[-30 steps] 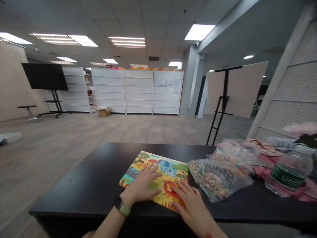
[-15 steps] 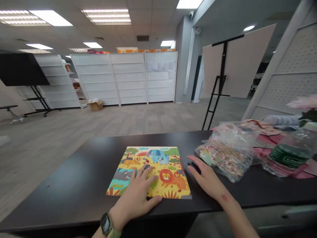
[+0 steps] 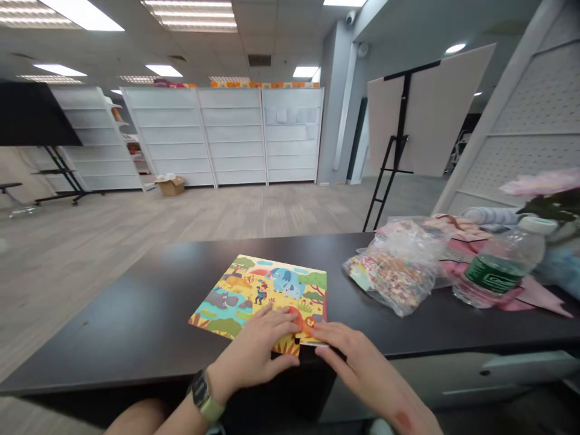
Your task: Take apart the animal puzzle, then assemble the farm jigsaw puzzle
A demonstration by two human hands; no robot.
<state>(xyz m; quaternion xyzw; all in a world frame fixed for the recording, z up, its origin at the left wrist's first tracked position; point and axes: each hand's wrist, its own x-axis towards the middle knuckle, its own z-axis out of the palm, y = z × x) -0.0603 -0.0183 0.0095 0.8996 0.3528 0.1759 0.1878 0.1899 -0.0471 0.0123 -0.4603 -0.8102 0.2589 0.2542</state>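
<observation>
Head view, nearest first: what is the left hand point(image 3: 254, 344) doing?

It lies palm down on the board point(image 3: 258, 296), fingers spread over the front part, thumb pointing right at the front edge. It grasps nothing. A watch point(image 3: 199, 389) is on that wrist.

And the right hand point(image 3: 351, 350)?

It holds the board's front right corner, fingers on top and thumb at the edge. A dark notch point(image 3: 298, 341) shows there, between the two hands. How firm the grip is, I cannot tell.

Where is the board itself?

On the black table point(image 3: 136, 326), turned askew, close to the front edge. Blue elephants point(image 3: 285, 281) are printed near its far side.

What is beside it?

On its right, apart from it, a clear bag point(image 3: 396, 269) of small coloured bits. Farther right, a bottle point(image 3: 493, 275) with a green label stands by something pink point(image 3: 464, 251), cloth or paper, I cannot tell which. A pink flower point(image 3: 544, 181) shows behind.

And past the table?

An easel point(image 3: 401, 133) on the right; farther off, a box point(image 3: 171, 186) before white shelves point(image 3: 235, 139), and a black screen point(image 3: 38, 115) to the left.
</observation>
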